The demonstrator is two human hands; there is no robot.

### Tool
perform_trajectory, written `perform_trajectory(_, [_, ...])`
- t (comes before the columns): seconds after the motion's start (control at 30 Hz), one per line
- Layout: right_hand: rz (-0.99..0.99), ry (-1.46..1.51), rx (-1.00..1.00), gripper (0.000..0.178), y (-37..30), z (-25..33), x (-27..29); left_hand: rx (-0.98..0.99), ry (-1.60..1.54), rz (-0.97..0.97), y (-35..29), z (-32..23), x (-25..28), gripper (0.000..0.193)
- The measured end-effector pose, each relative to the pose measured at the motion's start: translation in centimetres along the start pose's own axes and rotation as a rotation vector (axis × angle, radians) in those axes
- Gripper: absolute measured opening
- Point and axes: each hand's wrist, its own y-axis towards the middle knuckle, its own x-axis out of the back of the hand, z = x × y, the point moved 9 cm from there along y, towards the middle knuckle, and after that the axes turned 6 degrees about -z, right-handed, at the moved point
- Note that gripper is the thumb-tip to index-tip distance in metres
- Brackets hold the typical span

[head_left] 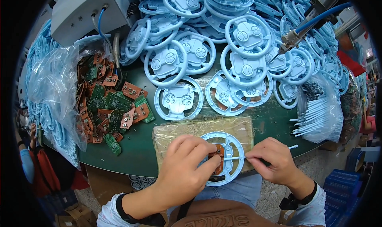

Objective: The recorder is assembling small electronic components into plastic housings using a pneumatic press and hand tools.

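Observation:
A light-blue plastic toy steering wheel (237,142) lies face down on a tape-covered block (242,125) in front of me. An orange circuit board (218,167) sits in its middle, partly covered by my fingers. My left hand (185,163) is closed over the wheel's left side, its thumb and fingertips at the board. A thin light-blue strand (234,158) crosses from the board over the rim toward my right hand (272,161), which pinches at its end. Another pale tip (293,146) sticks out behind that hand; whether both are one piece is hidden.
Light-blue steering wheels (179,97) are heaped across the back. At left lies a pile of orange and green circuit boards (115,107) beside a plastic bag (53,91). A bag of thin pale-blue strands (322,111) is at right. A metal tool with a blue hose (292,38) hangs upper right.

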Motion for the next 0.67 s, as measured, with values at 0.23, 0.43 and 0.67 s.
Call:
perform_trajectory(0.23, [0.001,0.008,0.010,0.016,0.03,-0.03,-0.05,-0.003,0.161,0.039,0.00,-1.16,-0.19,0.021])
perform_trajectory(0.43, [-0.002,0.007,0.012,0.016,-0.13,-0.15,-0.12,0.013,0.138,0.133,0.34,-0.91,0.05,0.026])
perform_trajectory(0.67, [0.026,-0.016,0.005,0.015,-0.27,-0.11,-0.40,0.024,0.108,0.170,-0.23,-0.68,-0.22,0.038])
